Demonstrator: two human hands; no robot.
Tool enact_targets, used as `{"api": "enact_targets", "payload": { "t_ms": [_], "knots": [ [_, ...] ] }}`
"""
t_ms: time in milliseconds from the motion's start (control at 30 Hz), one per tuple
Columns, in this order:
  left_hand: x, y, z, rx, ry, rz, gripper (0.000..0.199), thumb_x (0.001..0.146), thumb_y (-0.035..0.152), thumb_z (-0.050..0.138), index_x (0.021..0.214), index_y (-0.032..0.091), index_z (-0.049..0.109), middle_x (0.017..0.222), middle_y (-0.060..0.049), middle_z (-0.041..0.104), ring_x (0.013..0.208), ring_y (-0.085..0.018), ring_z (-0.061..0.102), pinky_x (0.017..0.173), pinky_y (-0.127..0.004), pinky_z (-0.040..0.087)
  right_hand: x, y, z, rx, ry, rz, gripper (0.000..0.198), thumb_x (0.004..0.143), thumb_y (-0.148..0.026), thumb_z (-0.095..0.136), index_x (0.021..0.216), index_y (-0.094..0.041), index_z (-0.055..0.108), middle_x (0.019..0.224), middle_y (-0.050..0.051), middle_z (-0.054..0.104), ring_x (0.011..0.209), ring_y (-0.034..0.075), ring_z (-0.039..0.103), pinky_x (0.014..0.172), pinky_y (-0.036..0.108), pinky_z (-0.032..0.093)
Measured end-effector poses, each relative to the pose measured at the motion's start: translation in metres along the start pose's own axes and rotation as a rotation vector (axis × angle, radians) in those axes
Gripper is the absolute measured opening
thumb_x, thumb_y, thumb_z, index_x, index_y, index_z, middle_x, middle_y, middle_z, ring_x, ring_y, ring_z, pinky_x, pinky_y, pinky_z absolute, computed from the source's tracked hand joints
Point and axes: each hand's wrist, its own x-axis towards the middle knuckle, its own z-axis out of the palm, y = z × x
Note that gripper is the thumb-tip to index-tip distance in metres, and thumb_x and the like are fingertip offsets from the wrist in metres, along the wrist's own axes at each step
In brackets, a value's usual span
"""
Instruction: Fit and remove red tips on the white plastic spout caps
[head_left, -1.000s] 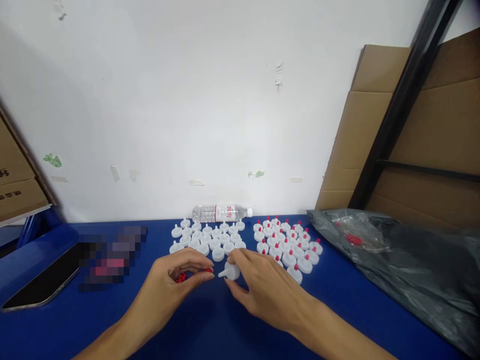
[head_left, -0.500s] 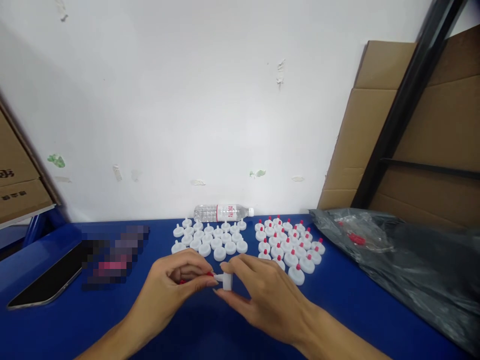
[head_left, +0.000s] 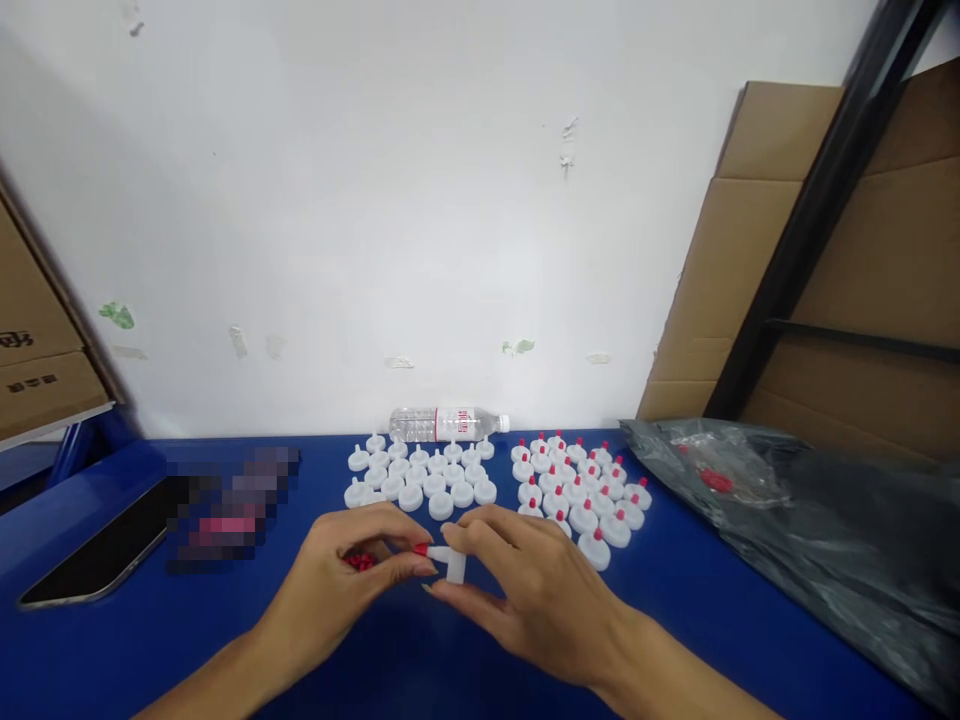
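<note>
My left hand (head_left: 319,575) pinches a small red tip cap (head_left: 421,550) between thumb and forefinger, and several loose red caps (head_left: 361,561) sit in its curled palm. Thumb and fingers of my right hand (head_left: 536,585) grip a white nozzle lid (head_left: 456,568) by its round base, its spout turned left. The red cap is at the spout's end; how far it is seated I cannot tell. Beyond my left hand stand several bare white nozzle lids (head_left: 410,497). Beyond my right hand are several white lids with red tips (head_left: 584,516).
A clear plastic bottle (head_left: 412,425) lies against the wall behind the lids. At right, grey plastic sheeting (head_left: 840,540) carries a clear bag of red pieces (head_left: 716,481). A phone (head_left: 97,545) lies on the blue table (head_left: 420,660) at left, beside a pixelated item (head_left: 232,515).
My left fingers have opened slightly, showing more of the red caps in the palm. The red cap at the spout is more visible. The view has shifted slightly.
</note>
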Motion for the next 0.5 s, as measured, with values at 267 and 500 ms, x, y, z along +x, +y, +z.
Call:
{"api": "enact_targets", "payload": {
  "t_ms": [267, 500],
  "knots": [
    [-0.007, -0.003, -0.001, 0.211, -0.207, 0.182, 0.027, 0.107, 0.027, 0.047, 0.096, 0.019, 0.070, 0.075, -0.001, 0.063, 0.062, -0.013, 0.059, 0.060, -0.022, 0.046, -0.003, 0.002, 0.000, 0.065, 0.008, -0.036, 0.028, 0.100, -0.041, 0.062, 0.115, -0.018, 0.061, 0.098, 0.006, 0.072, 0.083, 0.017, 0.072, 0.071, 0.026, 0.059],
    [-0.006, 0.012, 0.003, 0.141, -0.292, 0.006, 0.037, 0.108, 0.032, 0.041, 0.078, 0.020, 0.059, 0.068, 0.001, 0.060, 0.062, -0.013, 0.059, 0.058, -0.020, 0.043, -0.005, -0.004, -0.002, -0.028, -0.002, -0.075, 0.021, 0.102, -0.036, 0.060, 0.113, -0.018, 0.062, 0.100, 0.007, 0.074, 0.084, 0.017, 0.072, 0.066, 0.025, 0.055]
  ]
}}
